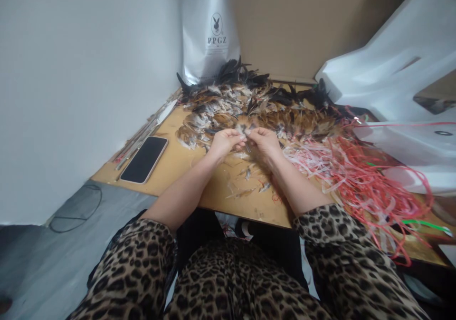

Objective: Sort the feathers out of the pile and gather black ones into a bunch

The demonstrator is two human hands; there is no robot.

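Observation:
My left hand (226,143) and my right hand (262,141) meet over the middle of the table, fingertips pinched close together. Between them is a small fluffy feather (242,124), pale at the base and brown toward the top. Both hands are closed on it, though the exact grip of each finger is too small to make out. Just beyond them lies a broad heap of brown, white and black feathers (221,103). Loose feather bits (247,172) are scattered on the tabletop nearer to me.
A phone (144,160) with a dark screen lies on the wooden table (192,182) at left, near thin sticks (142,132). Red and pink strips (363,187) tangle at right. A white printed bag (210,30) stands behind; white plastic (384,58) rises at the far right.

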